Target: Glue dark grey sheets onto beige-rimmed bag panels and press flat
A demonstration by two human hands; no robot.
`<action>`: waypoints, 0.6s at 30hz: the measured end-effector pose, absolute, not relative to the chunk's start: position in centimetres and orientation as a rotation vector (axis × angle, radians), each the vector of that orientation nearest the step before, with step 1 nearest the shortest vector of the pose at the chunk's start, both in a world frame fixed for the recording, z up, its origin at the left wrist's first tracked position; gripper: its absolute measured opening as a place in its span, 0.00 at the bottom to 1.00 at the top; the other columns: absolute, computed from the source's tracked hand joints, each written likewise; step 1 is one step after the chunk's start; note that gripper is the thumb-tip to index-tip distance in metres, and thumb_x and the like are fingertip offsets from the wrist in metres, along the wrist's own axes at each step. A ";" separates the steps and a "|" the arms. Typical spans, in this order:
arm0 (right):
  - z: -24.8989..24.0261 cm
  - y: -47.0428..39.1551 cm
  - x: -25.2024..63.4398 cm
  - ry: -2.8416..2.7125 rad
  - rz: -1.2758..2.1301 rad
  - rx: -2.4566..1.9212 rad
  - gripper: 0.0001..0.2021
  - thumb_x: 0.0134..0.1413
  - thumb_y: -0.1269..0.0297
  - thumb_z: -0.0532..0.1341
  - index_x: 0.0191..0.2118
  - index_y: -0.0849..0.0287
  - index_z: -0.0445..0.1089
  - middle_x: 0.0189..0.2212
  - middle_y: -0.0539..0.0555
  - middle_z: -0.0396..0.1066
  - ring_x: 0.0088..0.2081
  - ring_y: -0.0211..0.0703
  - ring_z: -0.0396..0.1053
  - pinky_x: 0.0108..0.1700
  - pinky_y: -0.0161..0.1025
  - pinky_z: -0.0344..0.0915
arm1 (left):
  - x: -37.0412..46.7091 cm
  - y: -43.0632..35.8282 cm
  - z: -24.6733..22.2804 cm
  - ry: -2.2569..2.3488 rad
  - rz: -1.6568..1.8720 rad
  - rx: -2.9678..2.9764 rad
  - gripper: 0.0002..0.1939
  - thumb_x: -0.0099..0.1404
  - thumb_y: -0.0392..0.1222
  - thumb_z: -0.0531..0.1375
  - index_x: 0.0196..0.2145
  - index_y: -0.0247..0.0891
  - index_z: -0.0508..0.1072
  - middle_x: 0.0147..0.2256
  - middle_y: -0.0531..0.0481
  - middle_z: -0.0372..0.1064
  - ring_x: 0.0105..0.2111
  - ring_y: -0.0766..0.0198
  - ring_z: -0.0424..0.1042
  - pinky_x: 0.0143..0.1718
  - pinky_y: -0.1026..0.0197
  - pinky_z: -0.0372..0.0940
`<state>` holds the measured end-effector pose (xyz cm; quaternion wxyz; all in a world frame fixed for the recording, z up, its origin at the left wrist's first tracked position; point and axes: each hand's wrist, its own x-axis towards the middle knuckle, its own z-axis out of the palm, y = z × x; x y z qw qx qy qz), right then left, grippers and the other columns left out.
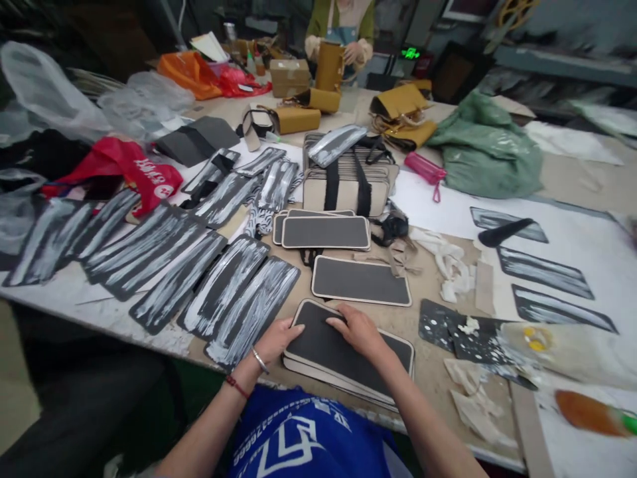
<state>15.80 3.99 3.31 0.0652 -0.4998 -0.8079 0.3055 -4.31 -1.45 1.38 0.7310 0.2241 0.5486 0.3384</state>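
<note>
A stack of dark panels with pale edges (348, 362) lies at the table's front edge. My left hand (277, 340) grips the top panel's left end, its thumb on the dark face. My right hand (357, 326) rests over the far edge of that same panel, thumb and fingers closed on it. Just beyond lies a single pale-edged panel (361, 280), and behind it a small pile of similar panels (326, 232). To the left, several dark strips smeared with white (251, 309) lie side by side.
A strapped bundle of panels (346, 182) stands mid-table. White-smeared strips (545, 272), glue-spotted scraps (462, 328) and an amber bottle (587, 411) lie right. Green cloth (490, 146) and mustard bags (401, 109) sit farther back. A person (343, 40) stands across, holding a mustard piece.
</note>
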 end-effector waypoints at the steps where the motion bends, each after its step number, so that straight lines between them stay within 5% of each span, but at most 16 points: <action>1: 3.4 3.4 17.2 -2.445 0.876 -1.600 0.14 0.55 0.52 0.52 0.36 0.57 0.65 0.34 0.54 0.70 0.37 0.44 0.66 0.38 0.37 0.59 | -4.3 -1.5 1.0 1.217 0.763 0.491 0.22 0.41 0.52 0.66 0.30 0.32 0.72 0.25 0.48 0.74 0.27 0.61 0.71 0.34 0.59 0.65; 9: 3.4 -3.0 28.9 -1.885 1.270 -1.998 0.11 0.50 0.56 0.55 0.31 0.59 0.66 0.27 0.51 0.70 0.31 0.40 0.66 0.33 0.35 0.59 | -3.2 -2.6 0.3 1.218 0.724 0.516 0.20 0.41 0.50 0.66 0.30 0.33 0.72 0.26 0.48 0.74 0.30 0.57 0.73 0.36 0.56 0.67; 18: 4.2 -6.2 28.6 -2.207 0.985 -2.072 0.18 0.57 0.54 0.45 0.28 0.56 0.67 0.25 0.53 0.70 0.28 0.42 0.66 0.32 0.36 0.55 | -2.5 -2.8 -0.1 1.264 0.662 0.563 0.14 0.45 0.43 0.65 0.29 0.34 0.70 0.26 0.48 0.74 0.32 0.57 0.74 0.35 0.58 0.68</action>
